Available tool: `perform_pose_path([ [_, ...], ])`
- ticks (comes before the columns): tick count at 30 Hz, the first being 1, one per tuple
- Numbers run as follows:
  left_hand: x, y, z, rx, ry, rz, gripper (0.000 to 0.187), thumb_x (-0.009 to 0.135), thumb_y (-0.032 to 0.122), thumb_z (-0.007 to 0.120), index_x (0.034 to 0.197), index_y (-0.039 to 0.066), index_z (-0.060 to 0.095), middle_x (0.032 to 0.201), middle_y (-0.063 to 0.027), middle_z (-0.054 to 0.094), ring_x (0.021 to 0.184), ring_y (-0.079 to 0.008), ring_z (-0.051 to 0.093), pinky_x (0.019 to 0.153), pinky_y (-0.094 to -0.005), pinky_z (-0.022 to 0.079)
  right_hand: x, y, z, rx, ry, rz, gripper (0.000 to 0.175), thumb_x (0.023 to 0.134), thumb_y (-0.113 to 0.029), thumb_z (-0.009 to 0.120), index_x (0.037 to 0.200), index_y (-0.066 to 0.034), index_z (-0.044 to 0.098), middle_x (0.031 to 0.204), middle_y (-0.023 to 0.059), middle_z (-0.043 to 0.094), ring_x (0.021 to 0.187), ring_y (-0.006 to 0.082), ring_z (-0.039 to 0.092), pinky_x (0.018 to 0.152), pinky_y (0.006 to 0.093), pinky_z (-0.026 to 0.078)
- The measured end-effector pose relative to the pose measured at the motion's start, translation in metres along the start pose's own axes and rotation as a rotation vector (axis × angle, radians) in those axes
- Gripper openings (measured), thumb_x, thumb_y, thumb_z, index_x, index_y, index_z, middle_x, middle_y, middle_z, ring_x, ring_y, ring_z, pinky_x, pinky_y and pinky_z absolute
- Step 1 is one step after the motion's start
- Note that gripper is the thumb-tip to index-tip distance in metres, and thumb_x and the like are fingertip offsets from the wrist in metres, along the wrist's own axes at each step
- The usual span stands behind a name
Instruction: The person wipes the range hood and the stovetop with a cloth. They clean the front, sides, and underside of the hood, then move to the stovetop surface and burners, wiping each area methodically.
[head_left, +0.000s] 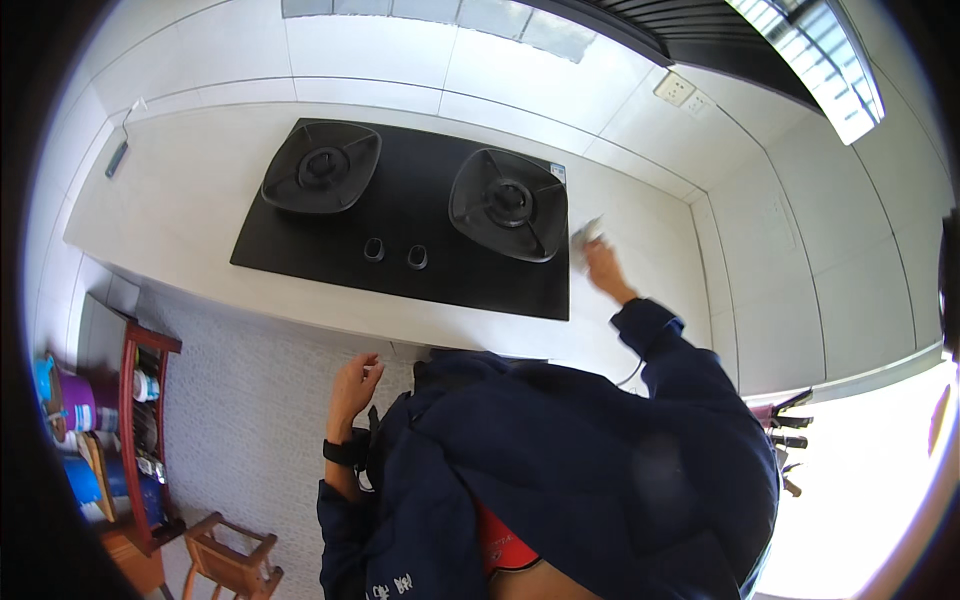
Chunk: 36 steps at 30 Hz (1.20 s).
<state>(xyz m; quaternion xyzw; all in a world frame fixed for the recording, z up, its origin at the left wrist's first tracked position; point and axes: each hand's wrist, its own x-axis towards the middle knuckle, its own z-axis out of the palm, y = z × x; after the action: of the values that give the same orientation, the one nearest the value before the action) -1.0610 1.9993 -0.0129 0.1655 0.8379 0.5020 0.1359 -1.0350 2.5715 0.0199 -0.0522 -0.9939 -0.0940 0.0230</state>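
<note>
My right hand is shut on a crumpled, light grey cloth, blurred at its edges. Hand and cloth are on the white countertop, just right of the black gas hob. The right burner with its pan support is the closest part of the hob to this hand. Beyond the counter's front edge, low at my left side, my left hand hangs with loosely bent fingers and nothing in it. Two control knobs, a left one and a right one, sit near the hob's front. The left burner also carries a pan support.
Tiled walls bound the counter, and a dark range hood overhangs it. Wall sockets are at the back right. A small dark-handled tool is at the far left. A red-brown rack and wooden stool stand on the floor.
</note>
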Motion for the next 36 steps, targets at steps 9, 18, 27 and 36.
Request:
perform_pose_path([
  [9,-0.044,0.005,0.06,0.093,0.004,-0.354,0.032,0.087,0.022,0.06,0.108,-0.001,0.063,0.099,-0.0179,0.067,0.082,-0.0284,0.067,0.073,-0.0361,0.052,0.017,-0.034,0.046,0.268,0.196,-0.112,0.039,0.08,0.001,0.047,0.119,0.001,0.048,0.121,0.0216,0.047,0.111,0.0427,0.045,0.091,0.0481,0.04],
  [18,-0.057,0.024,0.081,0.103,-0.06,-0.351,0.032,0.086,0.023,0.062,0.107,0.0,0.063,0.096,-0.0164,0.068,0.08,-0.0291,0.067,0.072,-0.0373,0.052,0.083,-0.003,0.058,0.055,-0.03,0.119,0.039,0.073,-0.008,0.059,0.111,-0.0017,0.06,0.127,0.0144,0.046,0.114,0.0335,0.046,0.085,0.0495,0.042],
  [27,-0.02,0.028,0.049,0.138,-0.046,-0.264,0.032,0.086,0.024,0.062,0.108,0.001,0.063,0.097,-0.0143,0.068,0.079,-0.028,0.066,0.07,-0.0368,0.052,0.098,0.017,0.072,0.194,0.255,-0.035,0.014,0.075,-0.004,0.052,0.089,-0.0014,0.057,0.095,0.0173,0.054,0.091,0.0366,0.053,0.074,0.0467,0.043],
  [36,0.011,-0.005,0.028,0.101,-0.102,-0.152,0.033,0.085,0.025,0.062,0.107,0.001,0.062,0.096,-0.0161,0.067,0.076,-0.0309,0.066,0.068,-0.039,0.051,-0.023,-0.064,-0.002,0.484,0.123,-0.248,0.029,0.073,0.003,0.052,0.099,-0.003,0.063,0.103,0.0172,0.055,0.104,0.0354,0.05,0.089,0.045,0.042],
])
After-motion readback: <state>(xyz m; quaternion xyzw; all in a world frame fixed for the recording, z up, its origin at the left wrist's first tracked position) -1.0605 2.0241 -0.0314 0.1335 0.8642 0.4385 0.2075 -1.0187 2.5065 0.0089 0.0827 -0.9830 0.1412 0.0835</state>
